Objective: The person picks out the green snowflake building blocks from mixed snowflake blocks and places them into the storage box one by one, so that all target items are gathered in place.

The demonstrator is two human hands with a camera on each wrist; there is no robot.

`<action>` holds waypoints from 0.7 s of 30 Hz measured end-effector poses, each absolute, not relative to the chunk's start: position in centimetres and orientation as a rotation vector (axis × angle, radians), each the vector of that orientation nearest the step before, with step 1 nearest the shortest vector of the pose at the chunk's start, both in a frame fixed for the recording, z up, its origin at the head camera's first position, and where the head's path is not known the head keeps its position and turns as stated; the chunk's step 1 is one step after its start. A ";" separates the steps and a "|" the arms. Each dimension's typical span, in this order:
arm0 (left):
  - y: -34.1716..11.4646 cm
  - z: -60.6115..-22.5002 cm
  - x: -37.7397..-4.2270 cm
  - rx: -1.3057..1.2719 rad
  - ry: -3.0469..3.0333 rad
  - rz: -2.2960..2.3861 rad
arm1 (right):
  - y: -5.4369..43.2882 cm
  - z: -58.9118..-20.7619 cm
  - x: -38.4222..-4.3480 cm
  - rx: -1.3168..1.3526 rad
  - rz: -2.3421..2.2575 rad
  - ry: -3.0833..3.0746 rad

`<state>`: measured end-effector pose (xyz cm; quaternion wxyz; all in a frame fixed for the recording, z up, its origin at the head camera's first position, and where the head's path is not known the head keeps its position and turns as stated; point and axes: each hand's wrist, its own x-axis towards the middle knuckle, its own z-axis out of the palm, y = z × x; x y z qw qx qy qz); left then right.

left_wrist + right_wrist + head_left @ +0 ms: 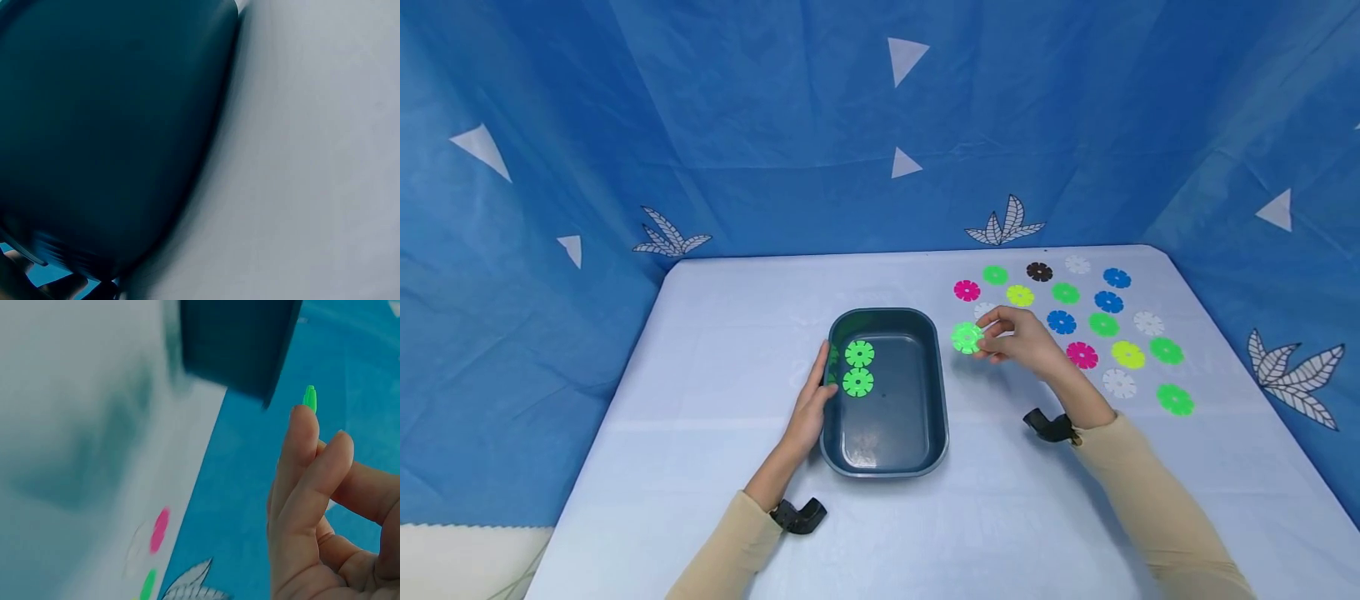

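A dark teal tray (925,446) sits mid-table with two green snowflake discs (858,367) lying in its left part. My left hand (814,400) rests with straight fingers against the tray's left wall; the left wrist view shows only that wall (106,131) up close. My right hand (1011,337) pinches a third green disc (967,337) just right of the tray, above the table. In the right wrist view the disc's edge (309,398) pokes out above the fingertips (303,434), with the tray (240,337) beyond.
Several coloured discs (1082,325) in green, blue, pink, yellow, white and black lie spread on the pale table (700,333) at the back right. Blue cloth walls (775,125) enclose the table on three sides.
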<state>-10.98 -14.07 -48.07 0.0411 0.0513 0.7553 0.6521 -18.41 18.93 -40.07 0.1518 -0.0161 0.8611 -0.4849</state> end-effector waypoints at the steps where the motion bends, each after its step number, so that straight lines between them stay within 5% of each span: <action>1: -14.1 -48.1 -11.0 0.159 2.314 1.996 | 18.4 -40.0 -18.3 -0.064 -1.395 2.469; 21: -14.0 -48.3 -11.1 0.163 2.325 1.986 | 8.1 -41.0 -15.8 -0.446 -1.419 2.168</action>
